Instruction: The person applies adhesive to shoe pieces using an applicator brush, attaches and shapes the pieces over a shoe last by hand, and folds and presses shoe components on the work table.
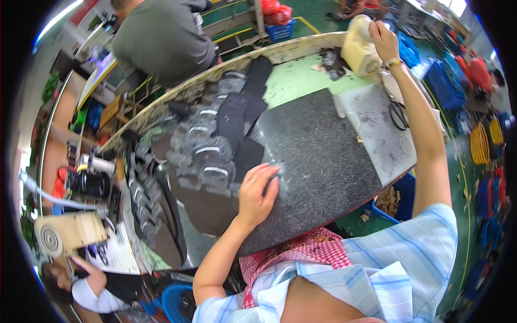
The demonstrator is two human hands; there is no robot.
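Observation:
My left hand rests low over a speckled dark stone slab, its thumb apart from the fingers and nothing visible in it. Beside it lie dark flat fabric pieces and overlapping rows of grey shaped pieces with pale curved edges. My right arm reaches to the far right, where my right hand is closed at the mouth of a yellowish plastic container. What its fingers hold is hidden. Black-handled scissors lie on a pale board below that arm.
More dark pieces are layered at the left. A blue bin with scraps stands under the table's right edge. Across the table sits a person in a grey shirt; another person works at lower left beside a cream machine.

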